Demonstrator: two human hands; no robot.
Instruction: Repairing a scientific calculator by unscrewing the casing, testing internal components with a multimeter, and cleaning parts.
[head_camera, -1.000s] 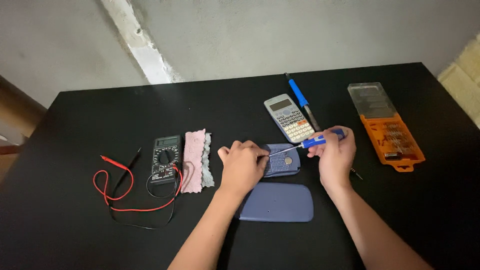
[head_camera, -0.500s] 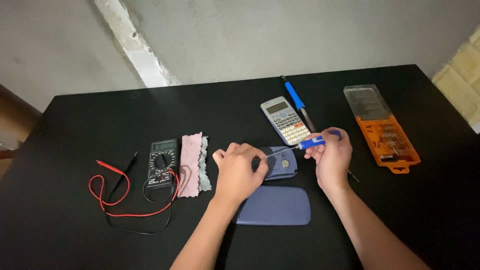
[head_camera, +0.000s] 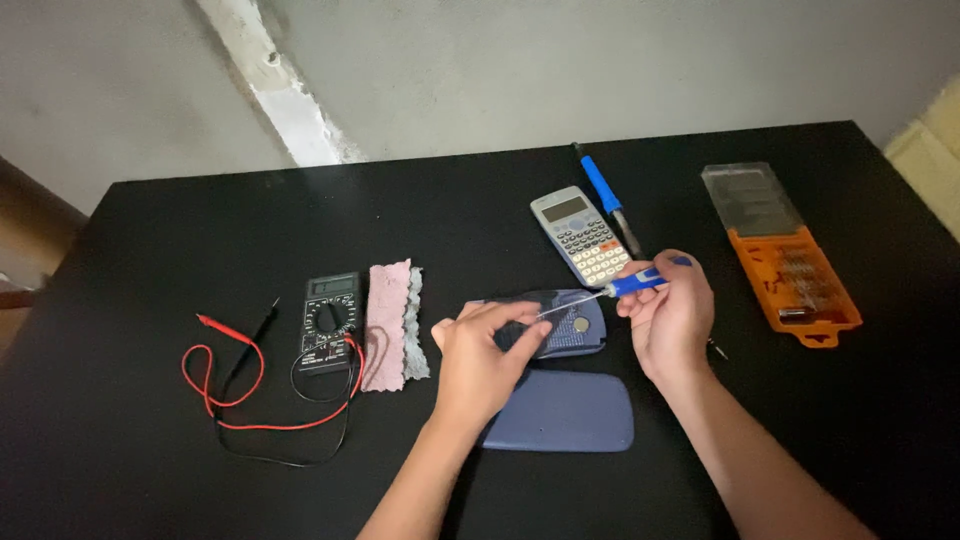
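Note:
My left hand presses down on a blue-grey device turned back-side up, with a round coin cell showing near its right end. My right hand grips a small blue-handled screwdriver; its thin shaft slants down left to the device's back, close to my left fingertips. A separate blue-grey cover lies flat just in front of the device, partly under my left wrist.
A grey calculator and a blue-handled tool lie behind the device. An orange bit case with a clear open lid sits at the right. A black multimeter with red and black leads and a pink cloth lie at the left.
The view has shifted slightly. My hands stay on the device, the left fingers have spread a little and the screwdriver keeps its slant.

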